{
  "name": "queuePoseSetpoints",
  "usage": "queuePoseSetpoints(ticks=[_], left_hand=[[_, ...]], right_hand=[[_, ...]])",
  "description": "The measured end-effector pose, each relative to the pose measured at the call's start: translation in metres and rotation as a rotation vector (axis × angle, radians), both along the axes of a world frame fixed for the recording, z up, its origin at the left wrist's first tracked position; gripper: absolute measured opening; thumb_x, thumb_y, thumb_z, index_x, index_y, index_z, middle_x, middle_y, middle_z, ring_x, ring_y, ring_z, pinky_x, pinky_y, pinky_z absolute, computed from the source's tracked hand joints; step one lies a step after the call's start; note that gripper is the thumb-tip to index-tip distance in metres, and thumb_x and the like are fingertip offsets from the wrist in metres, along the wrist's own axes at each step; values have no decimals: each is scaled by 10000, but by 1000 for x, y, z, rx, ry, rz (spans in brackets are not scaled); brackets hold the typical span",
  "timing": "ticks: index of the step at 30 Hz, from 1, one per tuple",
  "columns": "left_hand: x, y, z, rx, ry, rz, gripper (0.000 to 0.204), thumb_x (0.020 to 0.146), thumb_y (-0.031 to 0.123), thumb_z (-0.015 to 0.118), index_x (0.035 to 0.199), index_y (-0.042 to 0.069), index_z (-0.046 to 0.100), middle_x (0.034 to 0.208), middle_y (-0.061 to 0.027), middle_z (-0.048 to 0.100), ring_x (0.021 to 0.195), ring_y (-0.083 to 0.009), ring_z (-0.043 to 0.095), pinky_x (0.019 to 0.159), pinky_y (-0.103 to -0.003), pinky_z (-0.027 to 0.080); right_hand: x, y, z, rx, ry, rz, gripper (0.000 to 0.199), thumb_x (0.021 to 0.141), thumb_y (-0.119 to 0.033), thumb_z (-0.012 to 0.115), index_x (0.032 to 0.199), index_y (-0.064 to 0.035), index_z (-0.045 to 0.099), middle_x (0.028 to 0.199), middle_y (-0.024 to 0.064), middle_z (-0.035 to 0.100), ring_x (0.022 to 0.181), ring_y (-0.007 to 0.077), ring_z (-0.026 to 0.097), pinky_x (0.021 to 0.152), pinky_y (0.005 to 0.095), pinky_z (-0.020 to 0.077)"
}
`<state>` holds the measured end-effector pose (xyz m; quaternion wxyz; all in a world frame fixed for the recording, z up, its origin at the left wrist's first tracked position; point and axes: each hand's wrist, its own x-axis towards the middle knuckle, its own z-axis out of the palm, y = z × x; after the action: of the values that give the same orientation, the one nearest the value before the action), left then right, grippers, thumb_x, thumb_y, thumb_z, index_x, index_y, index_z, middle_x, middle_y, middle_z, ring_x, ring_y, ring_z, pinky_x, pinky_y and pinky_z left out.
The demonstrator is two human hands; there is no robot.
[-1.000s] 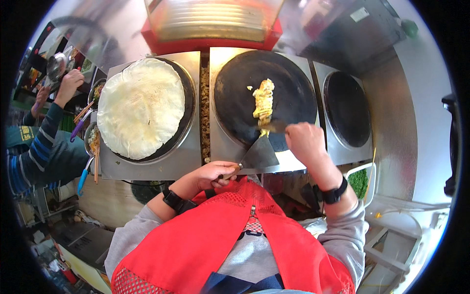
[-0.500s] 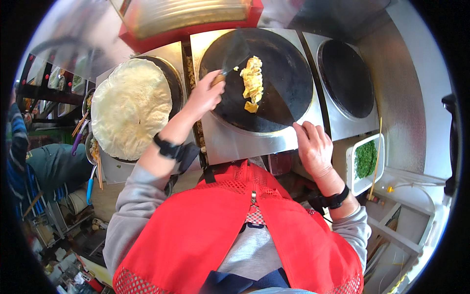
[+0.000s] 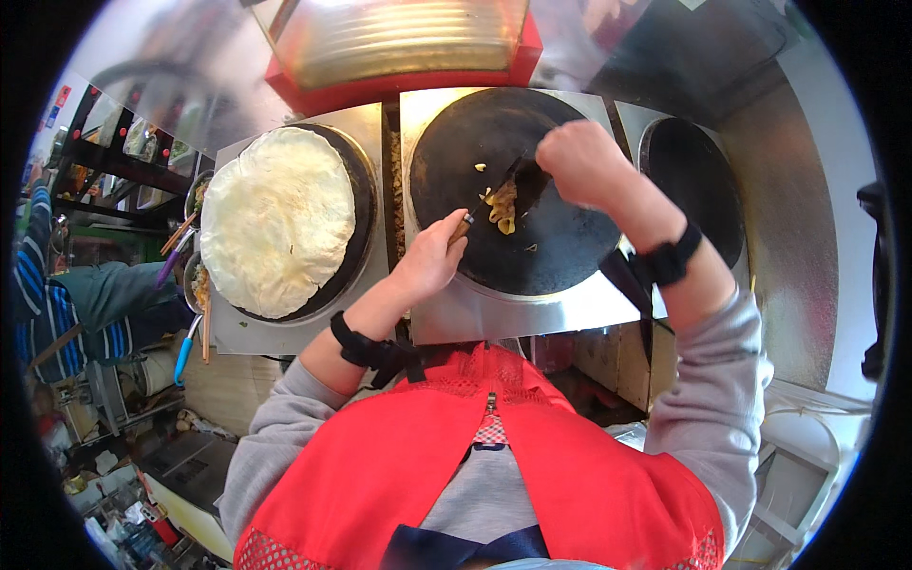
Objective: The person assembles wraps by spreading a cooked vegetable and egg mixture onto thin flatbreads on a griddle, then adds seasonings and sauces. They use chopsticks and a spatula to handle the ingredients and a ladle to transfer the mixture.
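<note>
My left hand [image 3: 435, 255] is closed round the wooden handle of a spatula [image 3: 465, 222], its blade reaching across the middle griddle [image 3: 456, 142]. Over the griddle's right side my right hand [image 3: 581, 163] forms a fist. It grips a second spatula [image 3: 534, 186], whose dark blade slants down beside the food; its handle is hidden in the fist. Between the two blades lies cooked egg [image 3: 504, 211], yellow and browned, partly covered by them. A small egg scrap [image 3: 480, 167] sits apart, farther off on the black plate.
On the left griddle [image 3: 365, 204] lies a large pale round flatbread [image 3: 277, 223]. A third griddle [image 3: 692, 180] stands at the right. Pans with a purple handle [image 3: 168, 269] and a blue handle [image 3: 182, 359] are at far left, near a person in a striped sleeve [image 3: 43, 285].
My right hand has moved from the griddle's near edge out over its right side. My left hand has come nearer, its spatula now at the egg, which looks more bunched. The view has shifted.
</note>
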<state>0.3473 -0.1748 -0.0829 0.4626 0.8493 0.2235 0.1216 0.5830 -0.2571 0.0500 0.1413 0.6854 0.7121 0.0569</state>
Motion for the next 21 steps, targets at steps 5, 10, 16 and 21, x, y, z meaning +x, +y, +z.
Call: queuePoseSetpoints(ticks=[5, 10, 16, 21], left_hand=[[-4, -5, -9, -136, -51, 110, 422, 893, 95, 546, 1296, 3, 461, 1036, -227, 601, 957, -343, 592, 836, -364, 467], [-15, -7, -15, -72, -96, 192, 435, 897, 102, 556, 1312, 15, 462, 1000, -193, 608, 903, -263, 591, 812, -322, 465], [-26, -24, -15, -91, -100, 208, 434, 884, 88, 552, 1302, 11, 465, 1077, -249, 593, 990, -392, 591, 846, -380, 468], [-39, -30, -12, -79, -94, 222, 445, 885, 89, 552, 1312, 14, 455, 1094, -241, 584, 992, -387, 589, 853, -380, 464]], right_hand=[[22, 27, 8, -69, 53, 18, 100, 615, -63, 618, 667, -112, 689, 687, 86, 649, 724, 292, 639, 621, 400, 498], [31, 9, 22, -41, 141, 8, 91, 648, -112, 638, 720, -120, 694, 740, 91, 655, 785, 290, 650, 636, 402, 511], [7, 24, 14, -88, 180, 82, 70, 659, -78, 653, 712, -104, 691, 785, 103, 683, 796, 291, 668, 676, 387, 527], [-6, 29, 13, -191, 87, 73, 73, 688, -76, 643, 731, -100, 697, 804, 101, 688, 819, 287, 670, 690, 387, 527]])
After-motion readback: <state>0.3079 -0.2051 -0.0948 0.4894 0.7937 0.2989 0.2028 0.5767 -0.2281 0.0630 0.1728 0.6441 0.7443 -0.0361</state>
